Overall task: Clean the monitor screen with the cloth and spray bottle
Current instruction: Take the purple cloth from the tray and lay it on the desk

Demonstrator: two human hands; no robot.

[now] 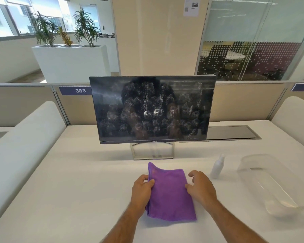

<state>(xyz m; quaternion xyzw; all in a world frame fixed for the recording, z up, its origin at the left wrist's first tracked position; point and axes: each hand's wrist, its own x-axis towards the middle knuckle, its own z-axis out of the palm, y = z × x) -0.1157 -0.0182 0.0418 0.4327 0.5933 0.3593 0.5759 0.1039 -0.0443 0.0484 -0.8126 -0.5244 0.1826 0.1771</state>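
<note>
Purple cloth (168, 192) lies folded on the white bench (77, 181); left hand (142, 188) fingers pinch its left edge, right hand (201, 187) fingers loosely spread, thumb touching its right edge. Spray bottle (217, 167) stands just right.

An office: numbered desk partitions (80, 90), glass-walled meeting room (244, 57), planter (70, 62).

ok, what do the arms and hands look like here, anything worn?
Both forearms are bare to the frame's bottom edge: no sleeves in view. Left hand and right hand wear no gloves; no watch, ring or wristband visible. Some forearm hair shows.
</note>
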